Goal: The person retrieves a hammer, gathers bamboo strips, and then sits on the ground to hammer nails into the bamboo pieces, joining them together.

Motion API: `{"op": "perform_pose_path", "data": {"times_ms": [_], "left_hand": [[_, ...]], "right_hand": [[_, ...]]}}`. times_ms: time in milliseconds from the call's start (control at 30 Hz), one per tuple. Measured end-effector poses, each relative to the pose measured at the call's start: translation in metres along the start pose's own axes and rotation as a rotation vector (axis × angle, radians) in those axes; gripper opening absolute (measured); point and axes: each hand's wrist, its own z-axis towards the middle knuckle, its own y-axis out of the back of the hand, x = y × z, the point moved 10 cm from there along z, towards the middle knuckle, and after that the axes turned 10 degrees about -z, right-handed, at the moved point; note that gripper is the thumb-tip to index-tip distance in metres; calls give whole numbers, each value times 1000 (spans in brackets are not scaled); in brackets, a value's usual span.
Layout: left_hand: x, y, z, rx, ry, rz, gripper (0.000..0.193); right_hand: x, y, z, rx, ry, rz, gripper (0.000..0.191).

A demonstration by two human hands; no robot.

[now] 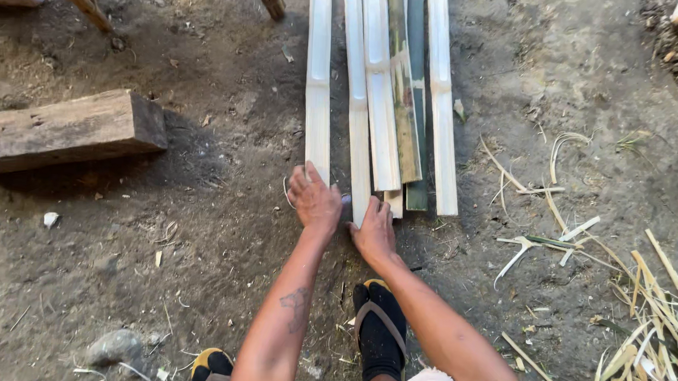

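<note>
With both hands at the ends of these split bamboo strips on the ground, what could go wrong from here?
1. The left hand and right hand are bare at the cut ends of the split bamboo strips; the edges may cut or leave splinters.
2. The strips lie loosely, some overlapping, so one may slide and pinch a finger.
3. The foot is close behind the strip ends and only partly covered, so a strip pulled back may strike it.

Wooden beam (69, 131) lying on dirt ground (217, 231); grey stone (114, 346) sitting below beam, bamboo shavings (649, 336) piling far right of beam.
</note>
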Motion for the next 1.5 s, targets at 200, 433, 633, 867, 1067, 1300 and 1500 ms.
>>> {"op": "perform_pose_path", "data": {"times_ms": [200, 433, 633, 867, 1067, 1300, 1500], "left_hand": [[32, -12, -3, 197, 186, -86, 76], [13, 2, -43, 24, -16, -86, 58], [-11, -28, -90, 130, -37, -369, 41], [2, -23, -82, -5, 33, -600, 37], [21, -33, -73, 55, 227, -657, 33], [11, -35, -80, 100, 183, -625, 32], [-12, -37, -77, 74, 140, -668, 31]], "right_hand": [[10, -1, 3, -81, 128, 55, 62], [5, 34, 27, -289, 201, -325, 56], [6, 45, 46, -312, 122, -396, 79], [-16, 28, 37, -177, 67, 137, 42], [22, 12, 12, -216, 328, -363, 60], [-27, 65, 55, -403, 2, -283, 65], [-38, 33, 68, -102, -63, -7, 26]]}}
